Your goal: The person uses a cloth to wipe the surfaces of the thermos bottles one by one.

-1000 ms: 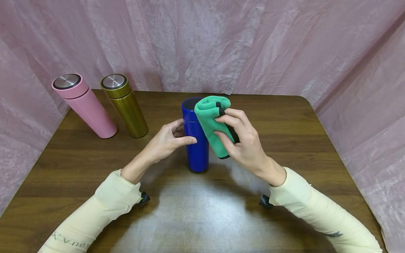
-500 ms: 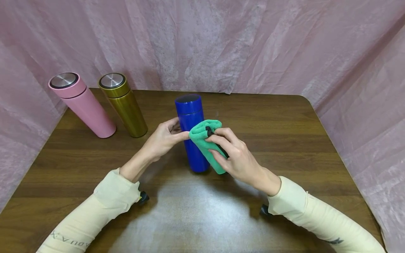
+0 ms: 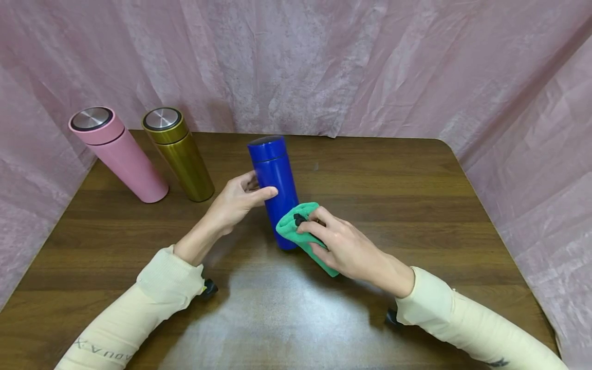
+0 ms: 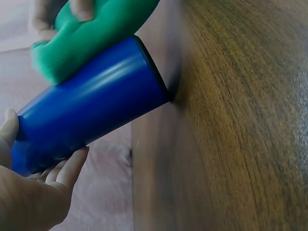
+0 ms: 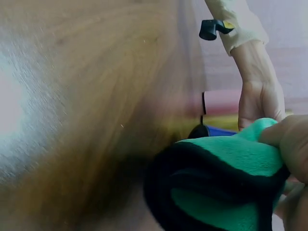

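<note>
A blue flask (image 3: 276,177) stands tilted to the left near the middle of the table; its base edge meets the tabletop in the left wrist view. My left hand (image 3: 237,201) grips it from the left, the thumb across its front and the fingers behind. In my right hand (image 3: 344,244) is a folded green cloth (image 3: 300,226) with black edging, pinched between thumb and fingers. The cloth (image 4: 96,33) presses against the lower right side of the flask (image 4: 91,106). From the right wrist, the cloth (image 5: 231,154) hides most of the flask.
At the back left, a pink flask (image 3: 127,164) and a gold flask (image 3: 185,162) stand upright side by side with steel-topped lids. The wooden table (image 3: 393,195) reaches a pink curtain (image 3: 296,67) at the back and on the right.
My right hand has slid the cloth down the flask from its top to near its base. The flask's top has leaned further left, with my left hand still holding it.
</note>
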Motion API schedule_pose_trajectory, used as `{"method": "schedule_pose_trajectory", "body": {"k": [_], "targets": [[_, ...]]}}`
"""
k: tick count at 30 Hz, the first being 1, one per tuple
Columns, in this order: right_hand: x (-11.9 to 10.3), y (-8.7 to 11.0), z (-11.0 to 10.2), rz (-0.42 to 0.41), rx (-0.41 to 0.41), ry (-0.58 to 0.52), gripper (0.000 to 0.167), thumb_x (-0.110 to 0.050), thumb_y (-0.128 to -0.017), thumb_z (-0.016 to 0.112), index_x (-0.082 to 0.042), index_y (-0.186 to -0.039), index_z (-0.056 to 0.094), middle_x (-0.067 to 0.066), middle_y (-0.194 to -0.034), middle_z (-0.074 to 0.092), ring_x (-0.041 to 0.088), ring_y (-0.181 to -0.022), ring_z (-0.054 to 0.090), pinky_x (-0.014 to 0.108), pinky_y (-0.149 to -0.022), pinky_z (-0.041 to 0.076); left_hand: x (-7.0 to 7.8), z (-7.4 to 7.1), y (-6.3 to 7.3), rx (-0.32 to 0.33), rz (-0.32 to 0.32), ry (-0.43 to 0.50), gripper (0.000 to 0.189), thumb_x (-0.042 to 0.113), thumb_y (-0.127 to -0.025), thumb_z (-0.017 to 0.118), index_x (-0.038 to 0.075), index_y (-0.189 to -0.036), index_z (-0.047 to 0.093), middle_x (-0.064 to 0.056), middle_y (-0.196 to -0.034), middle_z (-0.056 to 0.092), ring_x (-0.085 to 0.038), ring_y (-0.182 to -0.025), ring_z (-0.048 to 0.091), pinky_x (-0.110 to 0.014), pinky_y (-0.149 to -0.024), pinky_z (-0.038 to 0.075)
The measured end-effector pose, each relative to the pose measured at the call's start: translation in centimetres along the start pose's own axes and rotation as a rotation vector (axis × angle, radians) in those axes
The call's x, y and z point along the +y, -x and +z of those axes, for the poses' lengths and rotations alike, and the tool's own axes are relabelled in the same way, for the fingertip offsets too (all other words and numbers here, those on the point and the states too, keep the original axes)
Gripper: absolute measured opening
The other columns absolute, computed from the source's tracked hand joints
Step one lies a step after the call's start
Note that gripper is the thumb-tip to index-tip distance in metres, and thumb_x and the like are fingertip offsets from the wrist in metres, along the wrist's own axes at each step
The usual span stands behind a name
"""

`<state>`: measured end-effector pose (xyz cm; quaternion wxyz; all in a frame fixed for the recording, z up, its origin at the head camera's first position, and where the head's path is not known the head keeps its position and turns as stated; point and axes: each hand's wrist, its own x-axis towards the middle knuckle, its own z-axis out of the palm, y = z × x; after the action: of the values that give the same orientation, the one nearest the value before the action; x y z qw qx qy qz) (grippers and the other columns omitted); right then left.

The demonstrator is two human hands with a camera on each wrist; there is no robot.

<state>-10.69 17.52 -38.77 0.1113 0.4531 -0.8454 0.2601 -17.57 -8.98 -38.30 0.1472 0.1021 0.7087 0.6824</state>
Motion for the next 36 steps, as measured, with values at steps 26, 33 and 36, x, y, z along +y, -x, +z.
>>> {"method": "schedule_pose_trajectory", "body": {"k": [26, 33, 36], "targets": [[-1.5, -1.6, -5.1, 0.208, -0.374, -0.196, 0.029, -0.006, -0.092, 0.073, -0.017, -0.118, 0.074, -0.006, -0.107, 0.063, 0.009, -0.083, 0.055, 0.026, -0.071, 0.051, 0.5, 0.4, 0.5, 0.031, -0.009, -0.011, 0.072, 0.022, -0.097, 0.075, 0.000, -0.155, 0.040, -0.018, -0.143, 0.058, -0.032, -0.129, 0.060, -0.048, -0.106, 0.051], [-1.4, -3.0, -6.8, 0.227, -0.193, -0.173, 0.029, -0.005, -0.092, 0.073, -0.015, -0.120, 0.073, -0.004, -0.105, 0.063, 0.011, -0.086, 0.056, 0.028, -0.071, 0.051, 0.6, 0.8, 0.6, 0.035, 0.001, -0.061, 0.072, 0.023, -0.095, 0.077, 0.002, -0.155, 0.042, -0.017, -0.144, 0.058, -0.034, -0.131, 0.058, -0.049, -0.110, 0.047], [-1.3, -3.5, -7.3, 0.230, -0.110, -0.166, 0.029, -0.004, -0.092, 0.073, -0.014, -0.119, 0.074, -0.002, -0.107, 0.065, 0.012, -0.092, 0.060, 0.031, -0.076, 0.053, 0.6, 0.9, 0.7, 0.035, 0.000, -0.081, 0.073, 0.025, -0.096, 0.077, 0.002, -0.155, 0.042, -0.017, -0.145, 0.057, -0.034, -0.132, 0.057, -0.049, -0.111, 0.046]]}}
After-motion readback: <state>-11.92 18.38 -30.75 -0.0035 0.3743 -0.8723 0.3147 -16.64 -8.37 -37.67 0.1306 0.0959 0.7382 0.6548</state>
